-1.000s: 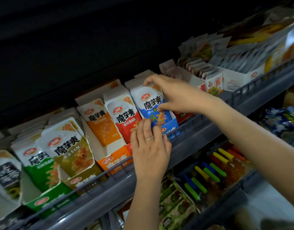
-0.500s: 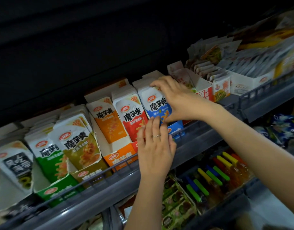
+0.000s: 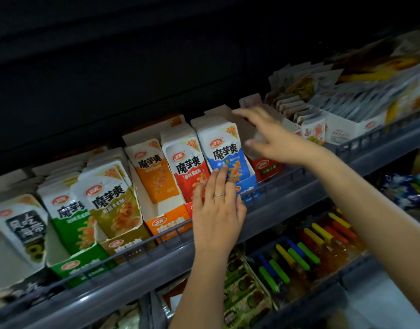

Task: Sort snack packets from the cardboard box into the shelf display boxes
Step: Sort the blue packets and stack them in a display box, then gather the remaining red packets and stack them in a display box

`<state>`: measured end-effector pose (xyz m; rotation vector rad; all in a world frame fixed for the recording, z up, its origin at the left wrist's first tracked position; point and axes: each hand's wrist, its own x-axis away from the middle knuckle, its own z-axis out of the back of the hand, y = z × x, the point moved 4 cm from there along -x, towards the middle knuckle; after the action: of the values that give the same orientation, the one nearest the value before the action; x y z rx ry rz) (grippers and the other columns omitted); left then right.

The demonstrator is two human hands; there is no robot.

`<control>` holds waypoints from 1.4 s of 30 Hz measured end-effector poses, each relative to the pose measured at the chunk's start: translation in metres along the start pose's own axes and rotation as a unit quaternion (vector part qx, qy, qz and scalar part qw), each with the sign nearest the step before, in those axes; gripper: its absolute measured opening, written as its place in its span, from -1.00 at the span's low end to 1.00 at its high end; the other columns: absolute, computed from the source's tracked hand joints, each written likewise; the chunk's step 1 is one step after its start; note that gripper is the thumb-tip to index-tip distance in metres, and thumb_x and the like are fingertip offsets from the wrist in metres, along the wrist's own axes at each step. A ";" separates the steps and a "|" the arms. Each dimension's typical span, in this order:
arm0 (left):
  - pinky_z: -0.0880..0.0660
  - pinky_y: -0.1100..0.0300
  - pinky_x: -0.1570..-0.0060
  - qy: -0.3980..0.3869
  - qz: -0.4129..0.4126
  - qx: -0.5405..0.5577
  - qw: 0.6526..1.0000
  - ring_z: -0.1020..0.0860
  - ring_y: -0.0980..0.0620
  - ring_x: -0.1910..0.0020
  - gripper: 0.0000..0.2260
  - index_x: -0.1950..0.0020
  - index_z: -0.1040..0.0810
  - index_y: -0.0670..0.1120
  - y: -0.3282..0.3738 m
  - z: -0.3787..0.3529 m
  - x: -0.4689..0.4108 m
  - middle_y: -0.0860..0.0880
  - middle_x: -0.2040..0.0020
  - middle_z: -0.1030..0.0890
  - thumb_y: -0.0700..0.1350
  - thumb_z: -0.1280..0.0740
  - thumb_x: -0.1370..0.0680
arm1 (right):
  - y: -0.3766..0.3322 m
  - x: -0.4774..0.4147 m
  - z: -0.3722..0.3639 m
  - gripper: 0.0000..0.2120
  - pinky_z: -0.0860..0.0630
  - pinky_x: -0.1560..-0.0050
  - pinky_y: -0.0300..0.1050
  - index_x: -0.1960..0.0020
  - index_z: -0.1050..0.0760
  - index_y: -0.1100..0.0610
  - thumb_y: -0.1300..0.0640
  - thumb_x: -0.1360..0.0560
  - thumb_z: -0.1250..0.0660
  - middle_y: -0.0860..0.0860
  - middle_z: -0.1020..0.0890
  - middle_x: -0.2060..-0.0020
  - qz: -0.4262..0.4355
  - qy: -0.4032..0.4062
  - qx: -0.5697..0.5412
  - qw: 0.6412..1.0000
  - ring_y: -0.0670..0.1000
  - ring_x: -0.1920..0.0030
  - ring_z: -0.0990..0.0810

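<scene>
- left hand flat, fingers straight, tips touching the front blue packet
- right hand fingers spread, holding nothing, just right of that packet, above red display box
- blue packet upright in blue display box on shelf
- red packet just beside, left

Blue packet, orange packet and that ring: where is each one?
Blue packet (image 3: pixel 224 151), head view, on its black lettering.
Orange packet (image 3: pixel 154 174), head view, its orange middle.
Ring (image 3: pixel 219 194), head view, band across the finger.
</scene>
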<state>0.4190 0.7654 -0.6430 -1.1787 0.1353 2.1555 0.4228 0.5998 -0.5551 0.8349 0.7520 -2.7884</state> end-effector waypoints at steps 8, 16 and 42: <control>-0.24 -0.01 -0.30 -0.006 -0.006 -0.016 1.000 -0.46 -0.06 -0.32 -0.66 -0.15 -0.57 -0.13 0.001 0.002 -0.001 -0.09 -0.29 -0.54 -0.02 -0.09 -0.56 | 0.017 0.008 0.001 -0.47 -0.39 -0.26 -0.05 -0.24 -0.54 -0.07 0.42 -0.46 -0.14 -0.02 -0.54 -0.26 -0.074 -0.144 0.145 0.976 0.03 -0.28 -0.45; -0.24 0.00 -0.26 0.017 -0.014 -0.019 1.000 -0.45 -0.05 -0.30 -0.68 -0.16 -0.56 -0.12 0.001 0.001 -0.001 -0.08 -0.28 -0.55 -0.04 -0.12 -0.55 | 0.005 0.020 0.001 -0.60 -0.55 0.04 -0.10 0.11 -0.61 0.08 0.46 -0.44 -0.10 -0.06 -0.65 0.22 -0.109 -0.272 -0.005 0.956 -0.06 0.19 -0.59; -0.13 -0.06 -0.32 -0.052 -0.068 0.050 0.995 -0.27 -0.10 -0.38 -0.53 -0.34 -0.42 -0.18 0.009 0.049 0.024 -0.17 -0.38 -0.33 -0.05 -0.13 -0.46 | -0.041 0.127 0.001 -0.68 -0.49 -0.05 0.04 0.08 -0.54 0.15 0.39 -0.32 -0.12 0.01 -0.59 0.11 0.050 0.058 0.008 0.997 0.05 0.01 -0.54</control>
<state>0.3698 0.7893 -0.6345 -0.9879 0.1130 2.0596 0.3051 0.6363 -0.6063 1.0151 0.6868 -2.6808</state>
